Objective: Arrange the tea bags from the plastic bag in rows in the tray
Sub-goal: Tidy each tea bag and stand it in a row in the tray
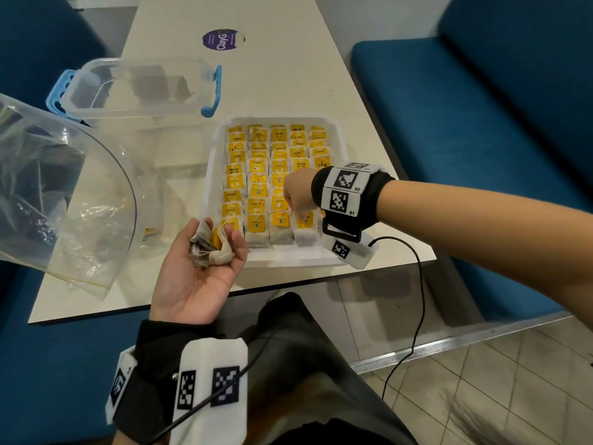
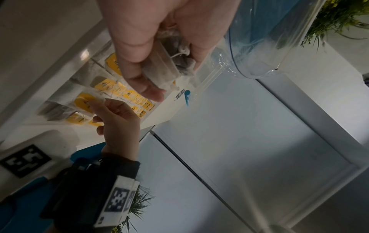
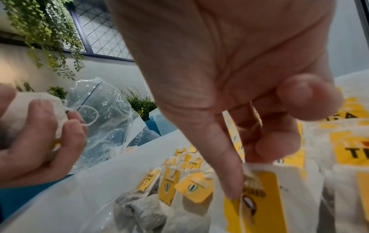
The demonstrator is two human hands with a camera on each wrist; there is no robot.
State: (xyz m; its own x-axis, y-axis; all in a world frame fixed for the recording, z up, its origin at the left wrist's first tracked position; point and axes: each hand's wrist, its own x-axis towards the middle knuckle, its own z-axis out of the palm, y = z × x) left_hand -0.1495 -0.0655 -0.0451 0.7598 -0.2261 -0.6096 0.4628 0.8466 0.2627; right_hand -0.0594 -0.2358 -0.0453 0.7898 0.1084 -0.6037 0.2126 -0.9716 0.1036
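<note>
Now placing: right hand (image 1: 298, 194) pinches a tea bag (image 1: 305, 231) into the tray (image 1: 211, 162) front row.
Next: left hand (image 1: 195, 268), cupping spare tea bags (image 1: 210, 244), must feed one across.

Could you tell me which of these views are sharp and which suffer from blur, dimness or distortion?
Head view: evenly lit and sharp, tray labels readable, wide-angle bending at the edges. Left wrist view: dim and underexposed, the left hand soft and close. Right wrist view: brighter, but the right hand fills the frame out of focus, with tea bags beneath slightly blurred.
</note>
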